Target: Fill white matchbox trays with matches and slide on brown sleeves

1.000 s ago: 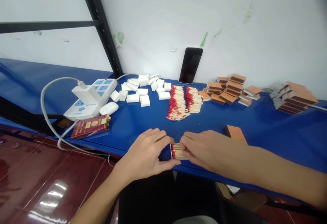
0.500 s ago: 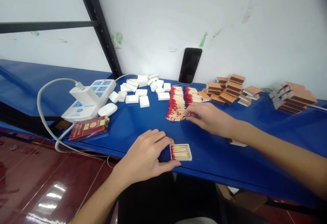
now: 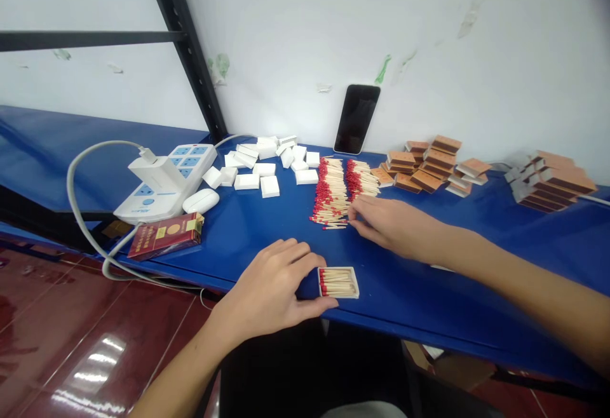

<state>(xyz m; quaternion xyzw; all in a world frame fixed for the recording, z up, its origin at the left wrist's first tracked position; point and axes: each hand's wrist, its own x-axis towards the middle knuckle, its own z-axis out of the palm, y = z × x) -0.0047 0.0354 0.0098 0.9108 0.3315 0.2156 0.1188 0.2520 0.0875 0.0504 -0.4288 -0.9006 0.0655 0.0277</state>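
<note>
My left hand [image 3: 281, 288] rests at the table's front edge, its thumb and index finger around the left end of a small white matchbox tray [image 3: 356, 284]. Inside the tray lies a layer of matches [image 3: 339, 282], red heads to the left. My right hand [image 3: 381, 224] is closed in a pinch at the near right side of a long heap of red-headed matches [image 3: 331, 189]; whatever its fingertips hold is hidden. A second, shorter match heap [image 3: 365, 180] lies just beyond that hand. A few loose matches [image 3: 336, 227] lie at the first heap's near end.
White matchbox trays [image 3: 246, 182] lie scattered behind on the blue table [image 3: 267, 227]. Orange matchboxes [image 3: 426, 180] are piled right of the heaps, with another stack [image 3: 555, 180] farther right. A phone [image 3: 357, 119] leans on the wall. Leftward are a power strip [image 3: 166, 183] and a red packet [image 3: 166, 235].
My right hand has shifted slightly right and down at the heap's near end, where a few matches now lie apart. My left hand and the tray have stayed in place.
</note>
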